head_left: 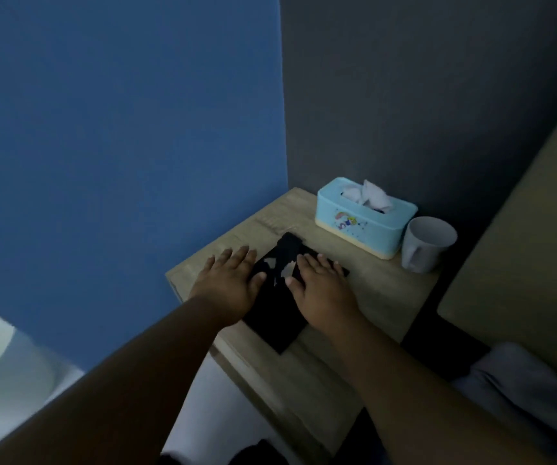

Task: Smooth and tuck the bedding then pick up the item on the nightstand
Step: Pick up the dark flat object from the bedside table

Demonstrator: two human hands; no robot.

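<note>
Black folded cloth (275, 305) lies under both my palms at the centre of the frame; my left hand (228, 285) and right hand (320, 290) press flat on it, fingers spread, neither grip closed around anything. The cloth rests on the wooden table (381, 297) near its front edge. Toward the upper right stand a blue tissue box (364, 223) and, just beside it, a grey mug (426, 245). The bed's headboard (532, 229) fills the right edge.

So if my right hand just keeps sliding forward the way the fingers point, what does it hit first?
Probably the blue tissue box. The right hand lies flat on the black folded cloth, fingers pointing toward the box at the back of the nightstand. The grey mug sits slightly right of that line, though depth is uncertain.
</note>
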